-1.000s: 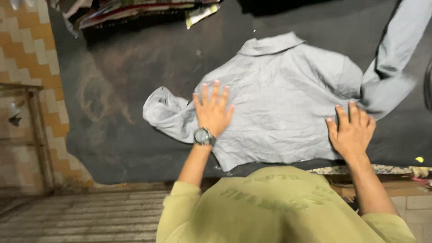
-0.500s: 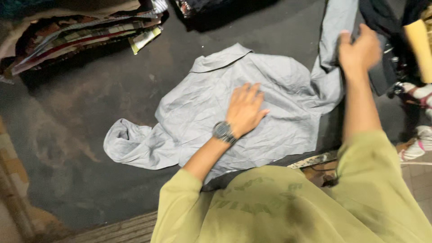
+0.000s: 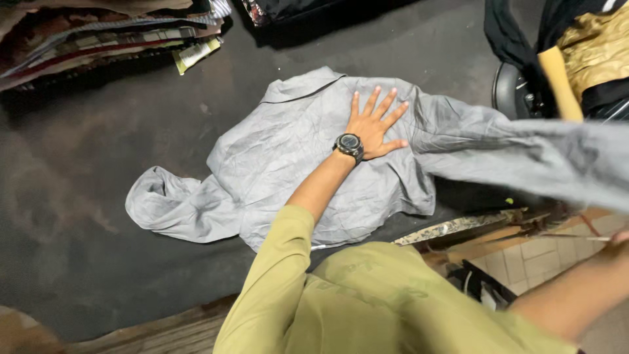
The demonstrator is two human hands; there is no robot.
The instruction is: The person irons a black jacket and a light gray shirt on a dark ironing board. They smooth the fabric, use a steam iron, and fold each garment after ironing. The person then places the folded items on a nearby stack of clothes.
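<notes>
A wrinkled grey shirt (image 3: pixel 295 164) lies spread on a dark padded surface (image 3: pixel 98 216), collar toward the far side. My left hand (image 3: pixel 373 128), with a black watch (image 3: pixel 348 144) on the wrist, presses flat on the shirt's body with fingers spread. The shirt's right sleeve (image 3: pixel 537 160) is lifted and stretched out to the right, blurred. My right hand (image 3: pixel 621 237) is almost wholly past the right edge at that sleeve's end; only a sliver and the forearm show. The other sleeve (image 3: pixel 170 206) lies crumpled at the left.
A stack of folded patterned fabrics (image 3: pixel 98 33) sits at the far left. Black clothing (image 3: pixel 517 39) and gold fabric (image 3: pixel 596 46) hang at the far right. The surface's front edge drops to a tiled floor (image 3: pixel 524 262) at lower right.
My left hand slid up the shirt toward the collar. My right hand took the right sleeve and pulled it out and down to the right, off the surface.
</notes>
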